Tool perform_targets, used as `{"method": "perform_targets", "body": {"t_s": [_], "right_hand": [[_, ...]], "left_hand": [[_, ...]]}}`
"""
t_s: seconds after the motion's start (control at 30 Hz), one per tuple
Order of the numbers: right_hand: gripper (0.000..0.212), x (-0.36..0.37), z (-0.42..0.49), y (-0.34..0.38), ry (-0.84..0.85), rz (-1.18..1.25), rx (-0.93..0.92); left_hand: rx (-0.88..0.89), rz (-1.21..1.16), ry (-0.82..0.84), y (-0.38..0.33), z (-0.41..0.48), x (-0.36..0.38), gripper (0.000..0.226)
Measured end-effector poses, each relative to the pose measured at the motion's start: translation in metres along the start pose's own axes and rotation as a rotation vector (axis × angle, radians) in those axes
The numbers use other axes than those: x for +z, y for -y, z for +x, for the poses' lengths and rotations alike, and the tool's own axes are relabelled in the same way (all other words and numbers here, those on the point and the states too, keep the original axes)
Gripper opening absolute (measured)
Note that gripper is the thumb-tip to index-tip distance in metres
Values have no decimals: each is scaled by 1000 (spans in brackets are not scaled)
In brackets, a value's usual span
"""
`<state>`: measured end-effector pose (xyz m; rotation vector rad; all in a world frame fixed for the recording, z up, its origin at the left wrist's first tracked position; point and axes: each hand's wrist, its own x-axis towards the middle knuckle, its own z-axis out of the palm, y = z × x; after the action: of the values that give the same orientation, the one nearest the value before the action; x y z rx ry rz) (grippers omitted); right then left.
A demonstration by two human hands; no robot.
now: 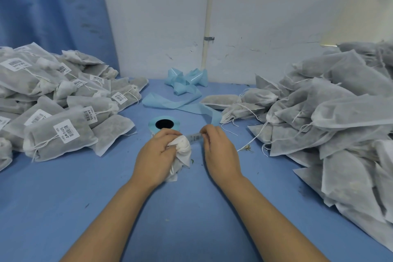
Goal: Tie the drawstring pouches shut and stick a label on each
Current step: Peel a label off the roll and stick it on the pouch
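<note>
At the middle of the blue desk the left hand has its fingers clenched round the bunched neck of a white pouch, which lies on the desk under that hand with its tail pointing to 6 o'clock. Just at 3 o'clock of it the right hand pinches a small white label between thumb and fingertips. The label's free end reaches the top of the pouch, and its print shows only as blurred dark lines that cannot be read. At 12 o'clock of the hands, just beyond the knuckles, sits the label roll, pale blue with a dark core. Farther out at 12 o'clock, loops of spent pale-blue backing strip run to the white wall. At 9 o'clock lies a heap of labelled pouches, tied with white string, each bearing a white sticker with a barcode and a few characters too small to make out. At 3 o'clock a larger heap of unlabelled pouches has loose strings trailing on the desk.
</note>
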<state>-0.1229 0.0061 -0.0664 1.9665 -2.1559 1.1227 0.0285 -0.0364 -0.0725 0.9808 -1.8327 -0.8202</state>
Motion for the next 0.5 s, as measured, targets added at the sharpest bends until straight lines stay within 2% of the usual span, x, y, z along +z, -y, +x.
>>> {"method": "perform_targets", "body": {"t_s": [0.13, 0.23, 0.33, 0.5], "right_hand": [[22, 4, 1, -4, -35, 160, 20], [43, 4, -1, -2, 41, 439, 68], [56, 6, -3, -2, 117, 560, 61], [29, 5, -1, 1, 24, 632, 106]], "left_hand": [[5, -49, 29, -2, -2, 0, 33], [-10, -127, 63, -7, -2, 0, 40], [-14, -195, 80, -8, -2, 0, 40], [0, -191, 93, -6, -2, 1, 42]]}}
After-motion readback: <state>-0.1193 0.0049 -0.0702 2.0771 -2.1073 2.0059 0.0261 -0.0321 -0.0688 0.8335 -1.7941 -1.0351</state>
